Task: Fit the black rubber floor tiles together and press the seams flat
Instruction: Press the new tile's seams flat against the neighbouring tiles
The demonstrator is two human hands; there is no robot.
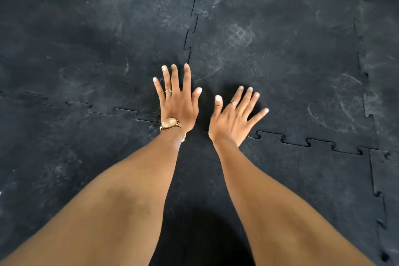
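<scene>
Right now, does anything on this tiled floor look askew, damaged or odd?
Nothing is damaged. The seams look locked and flat. Only dusty shoe prints mark the black tiles. Left hand and right hand are spread open near the junction.

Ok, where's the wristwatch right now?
In the head view, the wristwatch sits on the left wrist, just below the left hand, centre frame above the horizontal tile seam.

Black rubber floor tiles (269, 54) smudged with pale grey dusty shoe-tread prints beyond the fingertips, jigsaw-toothed seams (190, 34); gold wristwatch (170, 123).
</scene>
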